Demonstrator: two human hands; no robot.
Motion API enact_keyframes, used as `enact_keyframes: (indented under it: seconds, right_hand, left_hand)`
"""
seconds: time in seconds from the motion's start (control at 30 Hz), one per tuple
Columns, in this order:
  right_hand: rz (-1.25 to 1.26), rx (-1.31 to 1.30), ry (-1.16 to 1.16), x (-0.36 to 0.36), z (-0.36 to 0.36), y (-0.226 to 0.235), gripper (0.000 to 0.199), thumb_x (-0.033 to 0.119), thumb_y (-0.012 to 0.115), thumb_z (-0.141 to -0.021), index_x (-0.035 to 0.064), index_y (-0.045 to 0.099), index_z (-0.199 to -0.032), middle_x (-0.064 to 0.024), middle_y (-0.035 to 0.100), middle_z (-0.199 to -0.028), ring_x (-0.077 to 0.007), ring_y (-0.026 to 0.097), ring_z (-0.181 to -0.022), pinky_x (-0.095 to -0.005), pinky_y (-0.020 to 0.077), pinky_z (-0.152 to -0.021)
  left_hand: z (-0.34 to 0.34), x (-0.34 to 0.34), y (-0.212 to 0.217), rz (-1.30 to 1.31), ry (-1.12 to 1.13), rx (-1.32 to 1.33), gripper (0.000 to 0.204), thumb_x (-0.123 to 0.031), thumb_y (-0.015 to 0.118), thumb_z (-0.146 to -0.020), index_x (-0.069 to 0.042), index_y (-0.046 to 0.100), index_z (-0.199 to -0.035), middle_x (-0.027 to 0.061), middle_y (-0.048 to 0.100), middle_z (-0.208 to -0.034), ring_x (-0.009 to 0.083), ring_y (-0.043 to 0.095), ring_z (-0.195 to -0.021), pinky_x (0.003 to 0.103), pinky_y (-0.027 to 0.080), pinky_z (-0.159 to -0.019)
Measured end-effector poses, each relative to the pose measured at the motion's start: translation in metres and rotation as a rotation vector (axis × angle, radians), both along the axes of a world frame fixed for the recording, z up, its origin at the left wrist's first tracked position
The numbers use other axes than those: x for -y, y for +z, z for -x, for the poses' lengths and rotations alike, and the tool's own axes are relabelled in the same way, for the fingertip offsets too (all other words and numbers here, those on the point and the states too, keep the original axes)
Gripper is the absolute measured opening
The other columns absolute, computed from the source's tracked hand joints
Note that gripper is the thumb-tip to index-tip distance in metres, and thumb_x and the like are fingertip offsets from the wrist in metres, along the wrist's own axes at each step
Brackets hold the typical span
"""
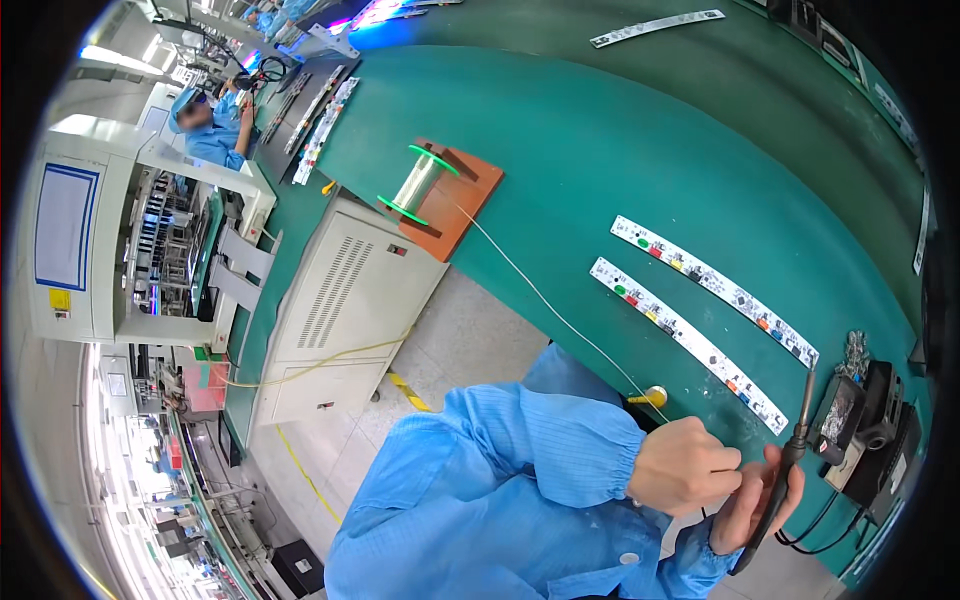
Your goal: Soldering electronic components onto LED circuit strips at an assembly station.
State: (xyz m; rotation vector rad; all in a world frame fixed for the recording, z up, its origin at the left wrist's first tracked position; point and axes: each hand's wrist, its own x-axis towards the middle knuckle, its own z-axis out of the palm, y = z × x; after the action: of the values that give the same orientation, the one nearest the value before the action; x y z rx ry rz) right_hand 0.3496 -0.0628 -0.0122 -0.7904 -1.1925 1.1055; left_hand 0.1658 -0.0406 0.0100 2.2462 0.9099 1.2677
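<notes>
My left hand (688,466) is closed, its fingertips against the right hand. A thin solder wire (548,300) runs from the spool (418,184) on a brown wooden stand across the mat into the left hand. In my right hand (752,502) is a soldering iron (783,482) with a dark handle, its tip pointing up beside the right end of the farther board. Two narrow white circuit boards, a farther one (715,286) and a nearer one (690,340), lie side by side on the green mat, bearing small coloured parts. Neither hand touches them.
At the right edge stands a black soldering stand (868,415) with cables. A yellow round piece (652,396) sits at the table's near edge. Another board strip (657,28) lies at the far side. A white cabinet (345,300) stands left; a person in blue (215,130) works farther away.
</notes>
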Motion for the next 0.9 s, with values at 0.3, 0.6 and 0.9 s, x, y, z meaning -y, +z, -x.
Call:
enact_keyframes:
  seconds: [0.3, 0.6, 0.9]
  right_hand:
    - [0.045, 0.198, -0.229, 0.0, 0.021, 0.005, 0.048, -0.003, 0.063, -0.088, 0.0106, 0.046, -0.131, -0.0231, 0.065, -0.112, -0.0192, 0.062, -0.068, -0.0312, 0.049, -0.057]
    - [-0.066, 0.378, -0.074, -0.038, -0.043, 0.031, 0.055, 0.046, 0.05, -0.1, -0.0051, 0.062, -0.115, -0.0206, 0.065, -0.092, -0.0253, 0.062, -0.074, -0.0364, 0.0477, -0.072]
    - [0.369, 0.285, -0.024, -0.053, -0.052, 0.055, 0.019, 0.01, 0.065, -0.083, -0.0041, 0.069, -0.096, -0.0108, 0.067, -0.076, -0.013, 0.059, -0.056, -0.0252, 0.0451, -0.052]
  left_hand:
    - [0.02, -0.003, 0.004, 0.094, 0.114, 0.072, 0.02, 0.001, 0.073, -0.065, -0.005, 0.069, -0.084, 0.0035, 0.052, -0.066, 0.0165, 0.052, -0.05, 0.033, 0.037, -0.04]
    - [0.012, -0.02, -0.001, 0.311, 0.27, 0.113, 0.014, 0.009, 0.07, -0.072, 0.002, 0.066, -0.083, 0.0134, 0.062, -0.099, 0.0156, 0.06, -0.063, 0.027, 0.046, -0.051]
    - [-0.008, -0.032, -0.019, 0.338, 0.321, 0.159, 0.017, 0.008, 0.066, -0.072, -0.001, 0.052, -0.071, 0.0214, 0.065, -0.11, 0.0137, 0.058, -0.053, 0.027, 0.043, -0.044]
